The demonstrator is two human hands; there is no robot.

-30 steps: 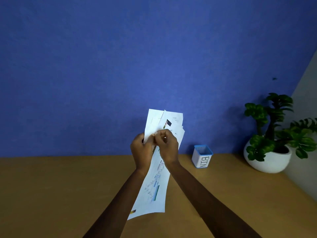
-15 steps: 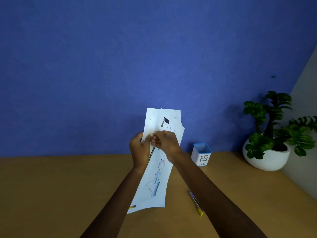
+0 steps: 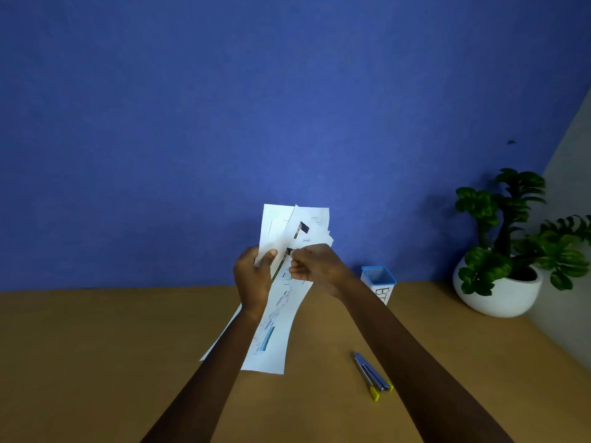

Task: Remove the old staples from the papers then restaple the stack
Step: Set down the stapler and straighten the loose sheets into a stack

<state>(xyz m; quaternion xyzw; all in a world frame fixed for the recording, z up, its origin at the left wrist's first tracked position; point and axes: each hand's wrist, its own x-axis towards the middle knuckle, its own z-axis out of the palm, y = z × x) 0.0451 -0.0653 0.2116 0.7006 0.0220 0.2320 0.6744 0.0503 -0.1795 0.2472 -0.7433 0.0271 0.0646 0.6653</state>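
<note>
Above the desk [image 3: 96, 362], left grip [image 3: 252, 276] holds the papers [image 3: 278, 330]; right grip [image 3: 315, 265] pinches them alongside.

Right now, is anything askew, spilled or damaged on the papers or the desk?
The papers, gripped by the left hand and pinched by the right hand, are fanned: their top edges splay at different angles instead of lining up. No tear shows. The stapler lies flat on the table, the bin stands upright; nothing spilled.
</note>
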